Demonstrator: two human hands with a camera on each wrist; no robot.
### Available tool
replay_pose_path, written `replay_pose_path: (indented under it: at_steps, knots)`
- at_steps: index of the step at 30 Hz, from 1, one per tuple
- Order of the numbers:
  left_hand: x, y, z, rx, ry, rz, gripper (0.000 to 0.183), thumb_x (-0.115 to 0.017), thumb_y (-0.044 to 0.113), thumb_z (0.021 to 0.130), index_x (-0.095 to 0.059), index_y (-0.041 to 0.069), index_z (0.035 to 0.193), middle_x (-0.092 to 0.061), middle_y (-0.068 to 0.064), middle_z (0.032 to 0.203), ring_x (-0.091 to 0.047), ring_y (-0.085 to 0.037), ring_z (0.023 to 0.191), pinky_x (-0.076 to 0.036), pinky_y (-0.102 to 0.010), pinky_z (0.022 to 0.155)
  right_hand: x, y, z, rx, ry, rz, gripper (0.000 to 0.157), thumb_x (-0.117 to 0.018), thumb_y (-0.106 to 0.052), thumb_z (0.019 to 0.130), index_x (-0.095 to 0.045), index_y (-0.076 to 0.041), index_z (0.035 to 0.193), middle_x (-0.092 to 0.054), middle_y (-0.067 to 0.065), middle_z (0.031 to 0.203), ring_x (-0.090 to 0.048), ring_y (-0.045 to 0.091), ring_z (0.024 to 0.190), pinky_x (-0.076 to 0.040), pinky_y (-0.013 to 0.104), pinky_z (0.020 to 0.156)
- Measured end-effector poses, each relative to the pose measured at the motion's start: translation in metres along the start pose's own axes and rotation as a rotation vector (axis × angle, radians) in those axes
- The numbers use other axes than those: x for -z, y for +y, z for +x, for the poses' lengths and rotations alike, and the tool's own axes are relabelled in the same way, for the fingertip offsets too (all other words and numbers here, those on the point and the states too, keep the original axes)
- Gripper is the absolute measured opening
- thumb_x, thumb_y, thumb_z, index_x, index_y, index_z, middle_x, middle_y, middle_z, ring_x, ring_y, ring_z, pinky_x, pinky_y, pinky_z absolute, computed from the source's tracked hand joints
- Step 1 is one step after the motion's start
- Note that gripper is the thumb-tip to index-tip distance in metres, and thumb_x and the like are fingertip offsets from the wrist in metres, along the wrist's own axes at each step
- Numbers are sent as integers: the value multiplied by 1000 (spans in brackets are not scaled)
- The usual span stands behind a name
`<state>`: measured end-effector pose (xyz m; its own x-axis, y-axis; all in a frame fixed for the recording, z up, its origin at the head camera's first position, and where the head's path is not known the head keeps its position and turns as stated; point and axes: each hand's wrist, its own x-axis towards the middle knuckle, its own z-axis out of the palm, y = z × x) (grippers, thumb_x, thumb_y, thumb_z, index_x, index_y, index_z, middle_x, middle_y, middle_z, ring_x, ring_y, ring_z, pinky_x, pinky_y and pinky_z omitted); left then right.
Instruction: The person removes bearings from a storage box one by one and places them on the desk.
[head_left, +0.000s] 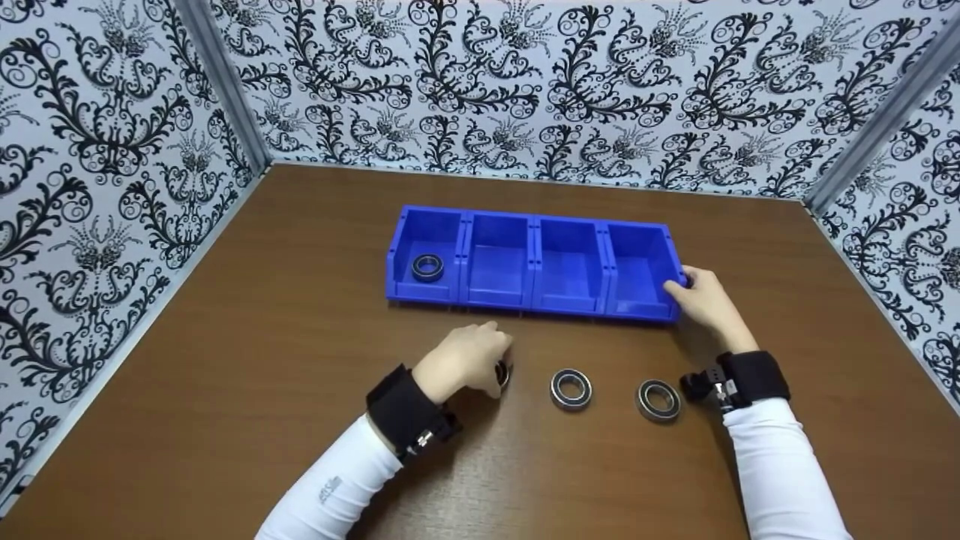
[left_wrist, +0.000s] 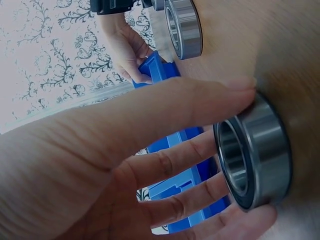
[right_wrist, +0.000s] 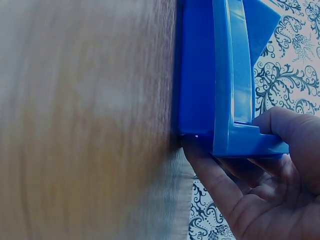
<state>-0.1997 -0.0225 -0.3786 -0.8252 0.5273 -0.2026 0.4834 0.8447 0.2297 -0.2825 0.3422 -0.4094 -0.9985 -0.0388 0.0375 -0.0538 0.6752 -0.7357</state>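
Note:
My left hand (head_left: 466,358) is on the table in front of the blue bin row, with thumb and fingers around a ball bearing (left_wrist: 270,150). In the left wrist view the bearing stands on edge between the thumb and fingertips; from the head it is mostly hidden by the hand. My right hand (head_left: 709,304) grips the right end wall of the row of blue bins (head_left: 568,303). Seen from the right wrist, the thumb lies over the bin wall (right_wrist: 225,80) and the fingers are against its outer side. Another bearing (head_left: 427,268) lies in the leftmost bin.
Two more bearings lie flat on the brown table (head_left: 225,360): one bearing (head_left: 571,389) right of my left hand, the other bearing (head_left: 658,400) beside my right wrist strap. Patterned panels (head_left: 525,90) stand behind the table and on both sides.

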Motion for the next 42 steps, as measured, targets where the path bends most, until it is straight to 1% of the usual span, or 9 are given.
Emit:
replay_pose_path:
  at_steps: [6, 11, 13, 18, 21, 24, 30, 34, 42]
  knots:
    - [-1, 0, 0, -1, 0, 5, 32, -88, 16, 71, -71, 13, 98, -68, -12, 114, -67, -34, 108, -58, -46, 91, 0, 1, 1, 8, -1, 4, 42, -51, -9, 99, -57, 18, 130, -70, 27, 109, -60, -3, 73, -50, 10, 66]
    - [0, 0, -2, -5, -3, 14, 35, -89, 18, 72, -72, 14, 101, -69, -10, 115, -67, -34, 110, -58, -46, 93, 1, 2, 0, 15, 11, 52, 43, -51, -10, 96, -57, 19, 127, -72, 17, 98, -61, -1, 72, -50, 11, 65]
    - [0, 0, -4, -6, 2, 12, 36, -90, 18, 72, -72, 13, 103, -69, -11, 117, -68, -34, 111, -58, -47, 93, 1, 2, 0, 18, 10, 58, 43, -51, -10, 96, -57, 20, 127, -72, 16, 97, -61, -1, 72, -50, 11, 64]
    - [2, 1, -7, -16, 28, 15, 40, -90, 18, 72, -71, 11, 105, -70, -13, 119, -67, -37, 111, -59, -50, 92, 1, 3, 1, 19, -8, 7, 44, -50, -10, 98, -55, 19, 132, -70, 30, 110, -60, -4, 73, -49, 10, 66]
    - [3, 1, -8, -26, 42, 19, 40, -91, 18, 71, -70, 10, 105, -70, -14, 117, -68, -37, 109, -59, -50, 90, 1, 2, 1, 20, -16, -11, 45, -50, -9, 100, -53, 19, 134, -68, 34, 116, -60, -4, 75, -49, 9, 66]
    - [6, 0, -9, -31, 48, 18, 38, -90, 17, 71, -71, 11, 103, -69, -15, 116, -68, -38, 108, -59, -50, 89, 1, 1, 1, 16, -17, -15, 45, -50, -9, 100, -53, 19, 135, -67, 35, 117, -60, -3, 76, -49, 9, 66]
    - [11, 0, -13, -42, 59, 5, 35, -88, 14, 71, -72, 10, 102, -69, -16, 113, -68, -38, 104, -59, -50, 86, 0, 2, 2, 18, -8, -32, 43, -50, -8, 99, -55, 19, 132, -68, 33, 114, -59, -2, 75, -48, 9, 66]
    - [14, -1, -16, -40, 70, 7, 33, -87, 15, 71, -73, 11, 101, -69, -15, 111, -68, -37, 104, -59, -50, 86, 1, 1, 2, 19, -7, -32, 43, -51, -9, 99, -55, 19, 132, -69, 31, 112, -59, -2, 75, -48, 9, 66]
    - [22, -2, -22, -46, 102, -9, 34, -86, 15, 73, -73, 8, 103, -69, -15, 110, -68, -39, 102, -58, -51, 85, 1, 1, 0, 5, -17, -9, 46, -50, -10, 100, -53, 19, 135, -67, 35, 117, -60, -2, 75, -50, 9, 66]
